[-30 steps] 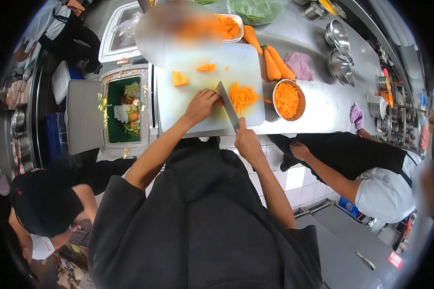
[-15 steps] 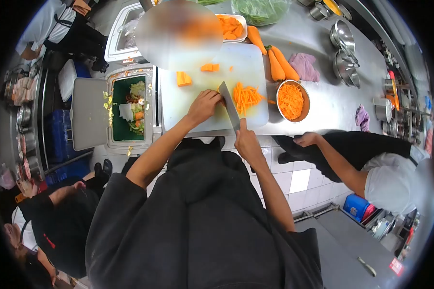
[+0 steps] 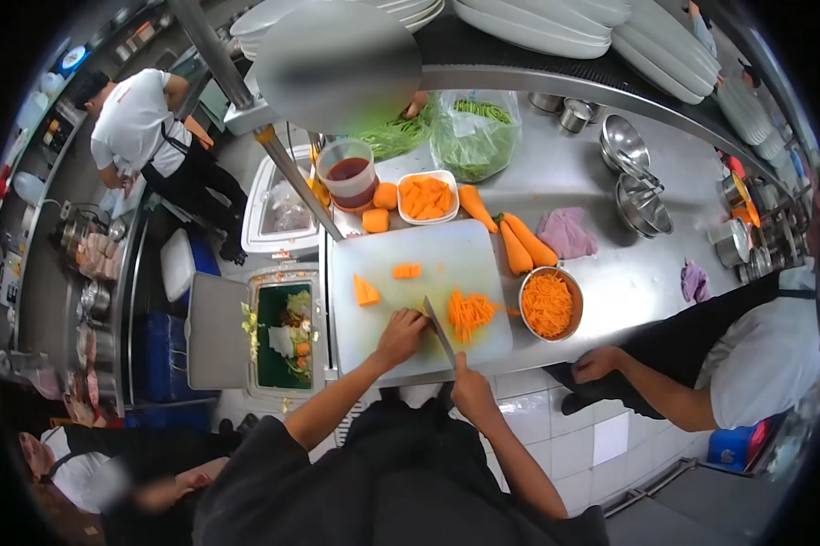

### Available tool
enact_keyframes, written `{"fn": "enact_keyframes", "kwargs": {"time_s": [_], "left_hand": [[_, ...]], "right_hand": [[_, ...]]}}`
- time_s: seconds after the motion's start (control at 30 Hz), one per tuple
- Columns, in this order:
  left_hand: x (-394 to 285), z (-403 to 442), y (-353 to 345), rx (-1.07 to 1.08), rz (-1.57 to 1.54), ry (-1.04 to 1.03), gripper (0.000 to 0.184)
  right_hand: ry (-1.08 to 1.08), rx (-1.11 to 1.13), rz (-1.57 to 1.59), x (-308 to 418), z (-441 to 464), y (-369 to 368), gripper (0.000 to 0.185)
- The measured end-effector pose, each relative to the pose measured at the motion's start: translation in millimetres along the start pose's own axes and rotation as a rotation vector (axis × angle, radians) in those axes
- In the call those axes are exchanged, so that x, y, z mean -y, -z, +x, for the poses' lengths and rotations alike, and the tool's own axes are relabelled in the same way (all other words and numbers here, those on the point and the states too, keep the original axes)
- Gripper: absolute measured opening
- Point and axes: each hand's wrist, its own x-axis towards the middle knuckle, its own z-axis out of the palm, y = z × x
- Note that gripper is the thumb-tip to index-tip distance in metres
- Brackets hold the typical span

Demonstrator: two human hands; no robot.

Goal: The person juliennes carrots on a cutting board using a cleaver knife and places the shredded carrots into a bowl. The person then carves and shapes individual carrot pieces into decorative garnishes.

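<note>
My right hand is wrapped round the handle of a kitchen knife, whose blade points away from me over the white cutting board. My left hand rests on the board with its fingers curled and pressed down beside the blade. Whatever lies under those fingertips is hidden. Right of the blade sits a heap of carrot strips. Farther up the board are a carrot chunk and some small carrot pieces. A metal bowl of shredded carrot stands right of the board.
Whole carrots, a white tub of carrot pieces and a container of red liquid stand behind the board. An open waste bin is at left. A metal post and plate shelf rise beyond. A co-worker stands at right.
The view has tilted up, bringing the plate shelf, post and red container into sight. Both hands and the knife stay at nearly the same place on the board.
</note>
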Motion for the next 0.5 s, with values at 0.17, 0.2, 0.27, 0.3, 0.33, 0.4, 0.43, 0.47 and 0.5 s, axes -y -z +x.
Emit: {"fn": "enact_keyframes", "kwargs": {"time_s": [0.17, 0.2, 0.27, 0.3, 0.33, 0.4, 0.43, 0.47, 0.5], "left_hand": [[8.2, -1.3, -6.2, -0.047, -0.026, -0.036, 0.020], [6.4, -0.6, 1.7, -0.011, 0.026, -0.029, 0.018], [1.9, 0.9, -0.8, 0.024, 0.029, -0.013, 0.015], [6.2, -1.1, -2.9, 0.044, -0.006, 0.001, 0.013], [10.0, 0.5, -1.0, 0.092, -0.025, 0.014, 0.008], [1.6, 13.3, 25.1, 0.081, -0.072, -0.005, 0.004], [4.1, 11.9, 41.0, 0.051, -0.055, 0.004, 0.005], [8.4, 11.4, 60.2, 0.055, -0.032, -0.014, 0.005], [13.9, 9.6, 78.0, 0.037, 0.006, -0.066, 0.006]], "right_hand": [[-0.068, 0.027, -0.006, -4.9, 3.0, -12.5, 0.053], [-0.068, 0.035, 0.047, 4.3, 4.1, -8.5, 0.052], [-0.086, 0.055, 0.085, 1.5, 6.7, 8.9, 0.050], [-0.031, 0.029, 0.093, 0.3, 5.8, 10.5, 0.048], [0.023, 0.011, 0.107, -1.2, -1.9, 8.8, 0.046], [0.010, 0.002, 0.105, -3.0, -4.9, 15.4, 0.042], [0.003, -0.016, 0.092, 2.9, -2.9, 15.0, 0.039], [0.003, -0.017, 0.178, 2.6, -1.2, 13.9, 0.039], [0.009, -0.043, 0.181, 6.1, 3.5, 14.6, 0.039]]}}
